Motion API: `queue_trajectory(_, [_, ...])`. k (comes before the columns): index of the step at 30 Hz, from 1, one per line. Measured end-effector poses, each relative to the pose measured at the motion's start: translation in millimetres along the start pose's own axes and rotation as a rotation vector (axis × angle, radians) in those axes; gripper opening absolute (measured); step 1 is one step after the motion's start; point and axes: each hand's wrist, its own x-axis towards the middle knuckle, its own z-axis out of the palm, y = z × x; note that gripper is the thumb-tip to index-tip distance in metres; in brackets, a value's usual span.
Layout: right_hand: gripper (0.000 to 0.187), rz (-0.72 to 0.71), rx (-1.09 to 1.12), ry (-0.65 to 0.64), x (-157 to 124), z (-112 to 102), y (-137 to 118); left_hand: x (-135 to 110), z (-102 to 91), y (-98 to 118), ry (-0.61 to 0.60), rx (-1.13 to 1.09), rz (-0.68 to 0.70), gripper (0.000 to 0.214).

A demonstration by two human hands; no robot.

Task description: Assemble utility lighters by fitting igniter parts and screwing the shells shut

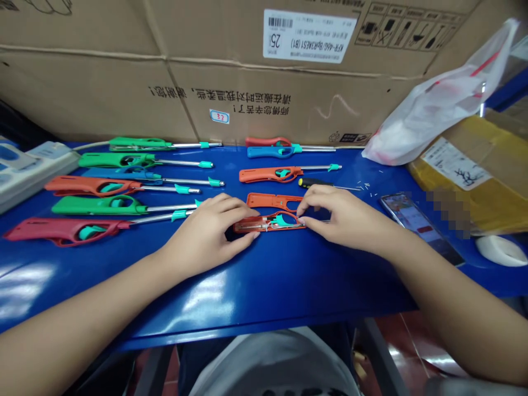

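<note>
Orange lighter half (243, 226) with exposed internals is at frame center, flat on blue table (231, 302). Left hand (212, 231) grasps its left end, thumb on the near edge, fingers on the far edge. Right hand (344, 217) has thumb and index nearly together at its right end; can't tell if they're pinching a part. Teal trigger (282, 221) sits between the hands. Matching orange cover (268, 200) lies just above it in frame. 6 lighters (103, 204) at left, 3 more (264, 174) upper center. Screwdriver (307, 182) just above the right hand, small white bits (363, 186) near its tip. Phone (416, 223) right of center.
</note>
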Motion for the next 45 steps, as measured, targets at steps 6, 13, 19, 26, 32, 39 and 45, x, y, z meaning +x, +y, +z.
queue_trajectory(6, [0.007, 0.030, 0.013, -0.096, 7, 1, -7, -1, -1.7, -1, -0.045, -0.031, -0.024, 0.026])
queue_trajectory(13, [0.009, 0.033, 0.071, -0.055, 0, 8, 5, -2, 2.4, -5, -0.033, -0.044, 0.000, 0.025])
queue_trajectory(19, [0.011, 0.019, 0.111, -0.045, -1, 11, 6, -1, 4.3, -1, -0.028, 0.041, 0.052, 0.027])
queue_trajectory(26, [0.013, -0.091, 0.128, -0.087, -2, 4, 11, -1, 4.6, 0, -0.052, 0.062, 0.046, 0.028])
queue_trajectory(32, [0.013, -0.170, 0.087, -0.111, -5, -1, 13, -3, 3.4, -1, -0.047, 0.063, 0.072, 0.028])
queue_trajectory(39, [0.015, -0.229, 0.014, -0.135, -7, -3, 10, -3, 5.8, 0, -0.103, 0.117, 0.110, 0.031])
queue_trajectory(45, [0.018, -0.231, 0.009, -0.137, -8, -4, 10, -3, 7.0, 3, -0.172, 0.194, 0.179, 0.053])
